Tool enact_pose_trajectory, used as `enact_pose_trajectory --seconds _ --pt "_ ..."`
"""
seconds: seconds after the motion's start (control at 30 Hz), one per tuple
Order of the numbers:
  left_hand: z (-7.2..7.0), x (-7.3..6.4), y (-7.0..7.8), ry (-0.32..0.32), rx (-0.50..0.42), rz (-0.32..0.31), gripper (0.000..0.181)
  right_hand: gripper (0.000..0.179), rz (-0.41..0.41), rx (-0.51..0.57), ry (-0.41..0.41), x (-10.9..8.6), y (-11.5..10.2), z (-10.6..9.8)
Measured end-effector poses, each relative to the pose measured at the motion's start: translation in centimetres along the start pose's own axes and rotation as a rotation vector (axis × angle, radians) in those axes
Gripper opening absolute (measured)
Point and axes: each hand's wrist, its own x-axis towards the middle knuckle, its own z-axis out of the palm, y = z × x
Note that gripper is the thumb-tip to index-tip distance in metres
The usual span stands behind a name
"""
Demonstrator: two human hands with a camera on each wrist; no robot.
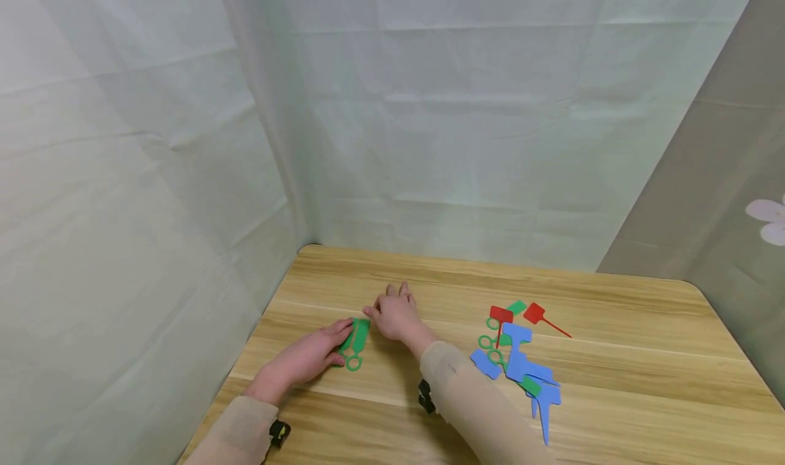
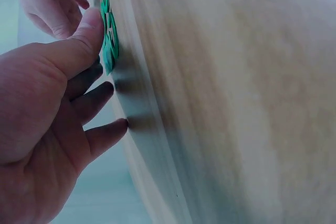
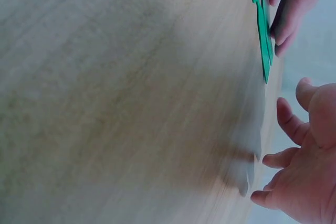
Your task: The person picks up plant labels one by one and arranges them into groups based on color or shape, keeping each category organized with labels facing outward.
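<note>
Two flat green tags with ring ends lie side by side on the wooden table, at the left in the head view. My left hand rests over the left one, partly covering it. Its thumb and fingertips reach down to the tags and the tabletop in the left wrist view, without curling round anything. Just right of the tags' far end is my right hand, fingers loosely bent and holding nothing. In the right wrist view, a gap separates the right hand from the green tags.
A loose pile lies on the right half of the table. It has several blue T-shaped plant labels, green ring-ended tags and two red tags with thin stems. Pale cloth hangs behind and left of the table.
</note>
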Motion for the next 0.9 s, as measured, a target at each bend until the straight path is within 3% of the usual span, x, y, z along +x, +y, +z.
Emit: enact_pose_trajectory --seconds 0.23,0.43,0.6,0.9 --pt "0.0 0.0 -0.1 0.037 0.023 0.003 0.075 0.032 -0.028 0.037 0.054 0.1 1.0 -0.9" --pt "-0.1 0.2 0.4 0.047 0.031 0.011 0.074 0.029 -0.112 0.027 0.077 -0.9 2.2 -2.5" --pt "-0.2 0.8 0.8 0.029 0.037 0.024 0.077 0.029 -0.170 0.039 0.080 -2.4 3.8 -4.0" --pt "0.2 1.5 0.7 -0.012 0.061 0.029 0.075 0.030 -0.118 0.155 0.094 -6.4 6.2 -7.1"
